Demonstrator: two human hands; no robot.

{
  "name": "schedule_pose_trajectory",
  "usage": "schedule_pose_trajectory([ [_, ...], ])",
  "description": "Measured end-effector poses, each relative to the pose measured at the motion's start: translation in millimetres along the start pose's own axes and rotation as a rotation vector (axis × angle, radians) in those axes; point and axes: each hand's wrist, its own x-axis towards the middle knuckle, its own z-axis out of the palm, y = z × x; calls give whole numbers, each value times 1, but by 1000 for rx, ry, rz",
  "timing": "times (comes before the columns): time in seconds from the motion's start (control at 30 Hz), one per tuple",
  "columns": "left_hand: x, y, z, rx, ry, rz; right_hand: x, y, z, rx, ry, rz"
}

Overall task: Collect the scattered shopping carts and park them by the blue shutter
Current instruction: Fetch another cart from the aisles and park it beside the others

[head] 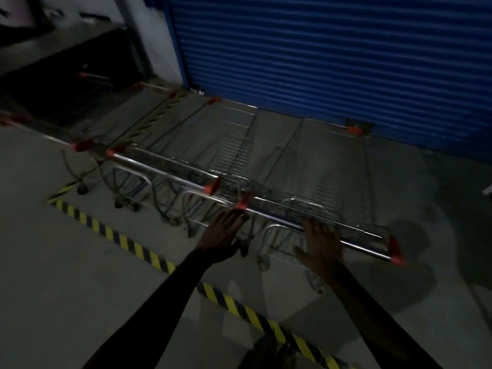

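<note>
While both hands are reaching out flat over the nearest shopping cart (pixel 306 179), the parking step looks to be nearly finished. The left hand (pixel 222 234) is lying open with its fingertips at the red end cap of the cart's handle bar (pixel 319 229), and the right hand (pixel 320 242) is resting spread on the same bar further along; neither grip is closing around anything, the fingers being extended rather than curled. This cart is standing with its basket nose toward the blue shutter (pixel 332 57), just beside a row of other carts (pixel 165 145) lined up to its left, their red-capped handles running in a staggered line.

As a judgement, the next move is calling for a last nudge or a release, then a turn away to fetch whichever carts are still waiting elsewhere.

Underfoot, a grey concrete floor (pixel 53 249) is carrying a yellow-and-black hazard stripe (pixel 138 249) that is running diagonally between the person and the carts. Lighting is dim, and the far left corner is too dark to make out.
</note>
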Motion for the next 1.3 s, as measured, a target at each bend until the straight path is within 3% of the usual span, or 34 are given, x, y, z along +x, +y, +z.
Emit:
schedule_pose_trajectory([
  [0.17, -106, -84, -18, -59, 73, -203, 0, -188, -28, 100, 154, -257],
  [0.4, -312, -229, -43, -79, 94, -651, -6, -465, -19, 38, 43, -572],
  [0.57, -477, -307, -62, -107, 218, -973, -22, -636, -9, 32, -35, -786],
  [0.73, -631, -346, -74, -153, 353, -1370, -42, -797, -2, 38, -102, -988],
  [0.9, -779, -383, -76, -120, 310, -1662, -78, -968, 14, 31, -121, -1220],
  [1.13, -969, -453, -108, -65, 290, -1963, -148, -1222, 33, 59, -221, -1515],
  [1.3, -1103, -481, -139, 48, 418, -2201, -222, -1407, 28, 26, -245, -1736],
])
